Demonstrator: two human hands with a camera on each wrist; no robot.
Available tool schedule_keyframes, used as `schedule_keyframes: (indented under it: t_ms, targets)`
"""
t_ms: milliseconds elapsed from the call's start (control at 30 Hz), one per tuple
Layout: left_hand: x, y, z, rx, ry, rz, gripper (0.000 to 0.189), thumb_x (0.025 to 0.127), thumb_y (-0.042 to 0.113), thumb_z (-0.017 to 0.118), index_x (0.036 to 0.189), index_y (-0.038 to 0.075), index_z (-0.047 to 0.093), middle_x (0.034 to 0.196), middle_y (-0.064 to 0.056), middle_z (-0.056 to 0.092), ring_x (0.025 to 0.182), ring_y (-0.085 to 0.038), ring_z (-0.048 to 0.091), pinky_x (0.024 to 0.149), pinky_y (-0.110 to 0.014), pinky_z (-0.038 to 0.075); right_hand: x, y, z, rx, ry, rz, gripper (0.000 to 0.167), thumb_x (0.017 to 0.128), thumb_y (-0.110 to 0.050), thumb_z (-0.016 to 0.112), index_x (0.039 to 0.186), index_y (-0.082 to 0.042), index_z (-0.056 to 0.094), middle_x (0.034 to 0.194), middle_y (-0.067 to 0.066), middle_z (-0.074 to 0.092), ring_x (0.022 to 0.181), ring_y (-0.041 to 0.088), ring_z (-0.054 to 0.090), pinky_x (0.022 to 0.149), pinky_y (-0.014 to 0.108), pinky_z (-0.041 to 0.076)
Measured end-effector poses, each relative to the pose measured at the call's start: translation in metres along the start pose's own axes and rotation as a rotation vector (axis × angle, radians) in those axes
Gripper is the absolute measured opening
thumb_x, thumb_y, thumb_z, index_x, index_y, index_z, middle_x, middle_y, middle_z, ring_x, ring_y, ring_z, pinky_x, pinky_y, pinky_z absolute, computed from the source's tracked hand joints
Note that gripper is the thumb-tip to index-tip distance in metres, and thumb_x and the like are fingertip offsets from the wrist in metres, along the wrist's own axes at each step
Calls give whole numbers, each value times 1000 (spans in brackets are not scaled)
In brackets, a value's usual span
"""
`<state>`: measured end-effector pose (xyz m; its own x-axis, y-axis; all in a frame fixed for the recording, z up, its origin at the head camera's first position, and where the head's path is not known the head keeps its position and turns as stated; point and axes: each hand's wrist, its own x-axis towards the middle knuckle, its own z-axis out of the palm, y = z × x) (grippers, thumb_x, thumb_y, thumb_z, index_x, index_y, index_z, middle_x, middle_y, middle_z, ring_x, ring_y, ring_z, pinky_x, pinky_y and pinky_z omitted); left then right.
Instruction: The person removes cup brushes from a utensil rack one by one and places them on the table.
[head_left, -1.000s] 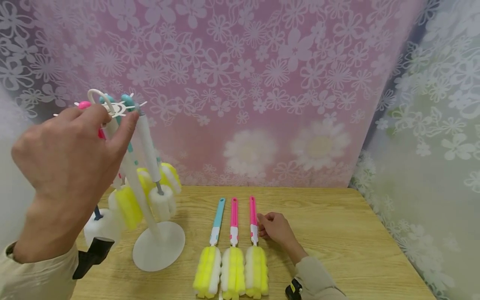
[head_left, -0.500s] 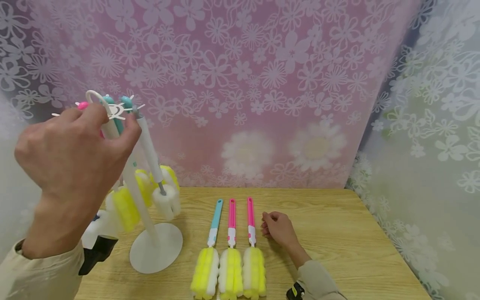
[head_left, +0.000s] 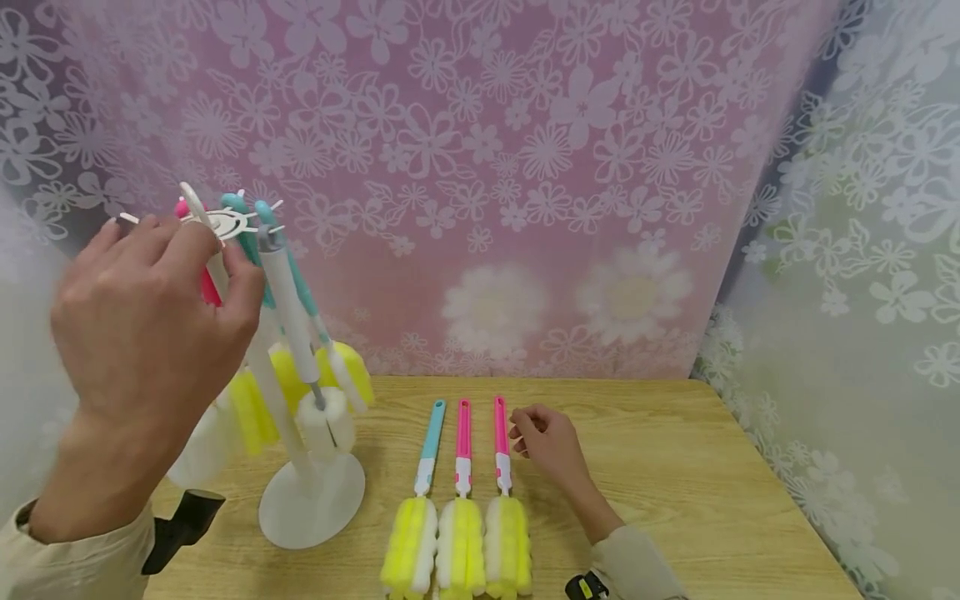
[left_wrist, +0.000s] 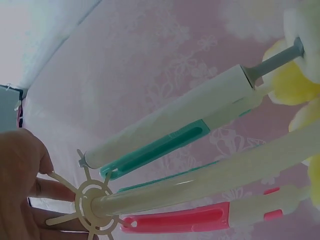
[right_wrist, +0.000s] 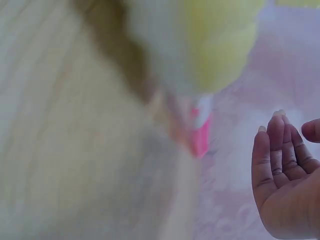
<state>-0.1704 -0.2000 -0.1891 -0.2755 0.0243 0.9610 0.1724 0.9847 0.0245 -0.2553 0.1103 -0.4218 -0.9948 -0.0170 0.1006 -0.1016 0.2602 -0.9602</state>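
Note:
My left hand (head_left: 146, 304) grips the spoked hook wheel (head_left: 231, 223) atop a white drying rack (head_left: 311, 504). In the left wrist view, fingers pass behind the wheel (left_wrist: 81, 200) and a fingertip touches one spoke. Hanging from it are a white-handled sponge brush (head_left: 288, 308), teal-handled ones and a pink-handled brush (left_wrist: 175, 221). My right hand (head_left: 551, 446), relaxed and holding nothing, hovers at the right of the nearest pink-handled brush (head_left: 501, 429) on the table. That hand's palm (right_wrist: 287, 195) shows in the right wrist view.
Beside that brush lie another pink-handled sponge brush (head_left: 464, 433) and a teal-handled one (head_left: 432, 433), in a row with yellow-white heads toward me. The wooden table (head_left: 675, 483) meets a pink floral backdrop (head_left: 495, 167) behind and a pale floral curtain (head_left: 877, 275) on the right.
The hook wheel has turned with my left hand on it, and the hanging brushes have swung round. My right hand moved away from the pink-handled brush, then slightly back toward it.

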Motion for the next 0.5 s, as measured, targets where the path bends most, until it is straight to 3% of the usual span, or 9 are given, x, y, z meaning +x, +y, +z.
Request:
schedule_keyframes:
  t_ms: [133,300,500]
  targets:
    - [0,0,-1,-30,-6,1,37,92,23,38,87,-6,60,63,-21,52,63,-43,53,91,-53,44,-5,-27,14,56,-39,-87,19,96,-19,57,98,-2,65,81,12,65,68,32,64,63,40,56]
    - [2,1,-2,-35,-11,39,38,93,20,36,91,-2,66,72,-20,61,67,-39,55,81,-55,45,-11,-59,38,143,-119,-203,19,97,-19,56,102,-2,64,86,12,64,71,28,62,68,45,55]
    - [1,-2,-3,-59,9,26,46,94,27,35,88,-1,71,86,-19,68,78,-39,61,88,-48,45,-21,-101,78,222,-209,-351,21,96,-20,57,108,-3,63,95,10,65,80,20,63,71,36,56]
